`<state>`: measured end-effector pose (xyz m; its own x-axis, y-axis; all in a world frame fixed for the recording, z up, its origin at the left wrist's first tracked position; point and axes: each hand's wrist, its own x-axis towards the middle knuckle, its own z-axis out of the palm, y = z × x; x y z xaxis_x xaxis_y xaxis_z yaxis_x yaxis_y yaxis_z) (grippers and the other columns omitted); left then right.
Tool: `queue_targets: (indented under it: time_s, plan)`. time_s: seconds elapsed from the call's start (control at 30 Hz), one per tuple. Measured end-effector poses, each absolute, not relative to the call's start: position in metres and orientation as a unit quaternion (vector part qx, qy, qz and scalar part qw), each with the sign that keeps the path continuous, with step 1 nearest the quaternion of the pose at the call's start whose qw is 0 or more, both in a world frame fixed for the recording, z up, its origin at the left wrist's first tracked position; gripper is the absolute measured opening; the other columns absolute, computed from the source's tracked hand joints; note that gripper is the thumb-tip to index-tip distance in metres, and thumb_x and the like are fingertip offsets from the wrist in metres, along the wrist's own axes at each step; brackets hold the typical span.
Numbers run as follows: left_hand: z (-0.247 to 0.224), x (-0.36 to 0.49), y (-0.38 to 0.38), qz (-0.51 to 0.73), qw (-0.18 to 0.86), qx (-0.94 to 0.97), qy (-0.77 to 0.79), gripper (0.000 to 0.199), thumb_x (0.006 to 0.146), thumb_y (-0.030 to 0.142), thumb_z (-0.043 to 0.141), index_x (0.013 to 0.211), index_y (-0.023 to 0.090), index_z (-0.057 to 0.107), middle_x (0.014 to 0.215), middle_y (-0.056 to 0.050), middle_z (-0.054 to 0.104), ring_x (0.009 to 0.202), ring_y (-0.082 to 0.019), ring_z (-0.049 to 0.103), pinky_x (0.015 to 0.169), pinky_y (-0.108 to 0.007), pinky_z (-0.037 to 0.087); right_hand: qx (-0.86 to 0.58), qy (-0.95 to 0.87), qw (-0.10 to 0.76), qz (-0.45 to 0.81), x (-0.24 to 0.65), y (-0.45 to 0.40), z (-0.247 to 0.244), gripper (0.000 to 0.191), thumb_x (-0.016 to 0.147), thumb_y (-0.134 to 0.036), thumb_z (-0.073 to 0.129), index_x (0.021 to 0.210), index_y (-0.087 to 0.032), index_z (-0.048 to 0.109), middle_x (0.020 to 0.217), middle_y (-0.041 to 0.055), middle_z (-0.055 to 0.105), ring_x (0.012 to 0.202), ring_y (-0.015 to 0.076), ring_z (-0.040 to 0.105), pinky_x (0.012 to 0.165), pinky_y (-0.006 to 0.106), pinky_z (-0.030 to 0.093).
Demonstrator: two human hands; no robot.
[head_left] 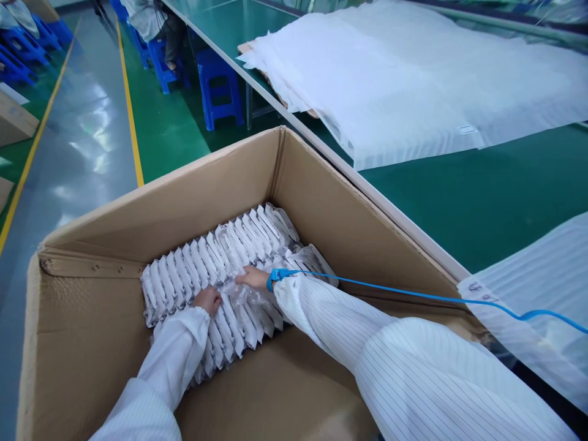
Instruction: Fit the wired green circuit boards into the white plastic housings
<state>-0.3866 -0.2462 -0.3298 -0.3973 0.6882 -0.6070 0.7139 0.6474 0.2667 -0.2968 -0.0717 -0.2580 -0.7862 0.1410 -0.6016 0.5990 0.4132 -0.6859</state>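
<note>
Deep in a large cardboard box (326, 184) stand two rows of thin white pieces in clear plastic bags (202, 263), packed on edge side by side. My left hand (209, 300) is curled down at the seam between the rows, its fingertips hidden among the bags. Beside it on the right, my right hand (253, 277) closes on the crinkled clear plastic of a bagged white piece (239, 297) in the nearer row. A blue wrist strap (278, 277) circles my right wrist, and its cord runs off to the right. White striped sleeves cover both arms.
Against the box's right side runs a green-topped table (436, 190) with a pale edge. White sheets (367, 73) lie on it, with another white sheet (542, 294) nearer. Blue stools (220, 89) and a seated person (151, 24) are beyond, beside a yellow-lined aisle (92, 116).
</note>
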Motion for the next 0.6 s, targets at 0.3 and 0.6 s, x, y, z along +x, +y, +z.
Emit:
queue_targets:
  time_s: [0.3, 0.6]
  plan:
    - [-0.322, -0.389, -0.247, 0.079, 0.366, 0.404, 0.834, 0.021, 0.084, 0.03, 0.049, 0.09, 0.011, 0.056, 0.09, -0.004, 0.058, 0.081, -0.015, 0.056, 0.074, -0.034, 0.047, 0.15, 0.831, 0.244, -0.478, -0.298, -0.078, -0.26, 0.023, 0.084, -0.03, 0.051, 0.102, -0.017, 0.056, 0.108, 0.006, 0.056, 0.096, 0.0184, 0.054, 0.083, 0.04, 0.044]
    - [-0.303, -0.405, -0.251, 0.12, 0.429, 0.376, 0.813, 0.022, 0.086, 0.031, 0.046, 0.092, 0.011, 0.055, 0.078, -0.001, 0.057, 0.067, -0.011, 0.056, 0.064, -0.028, 0.048, 0.112, 0.81, 0.322, -0.476, -0.301, -0.087, -0.259, 0.018, 0.085, -0.03, 0.05, 0.087, -0.015, 0.06, 0.093, 0.0028, 0.061, 0.082, 0.0148, 0.058, 0.074, 0.033, 0.048]
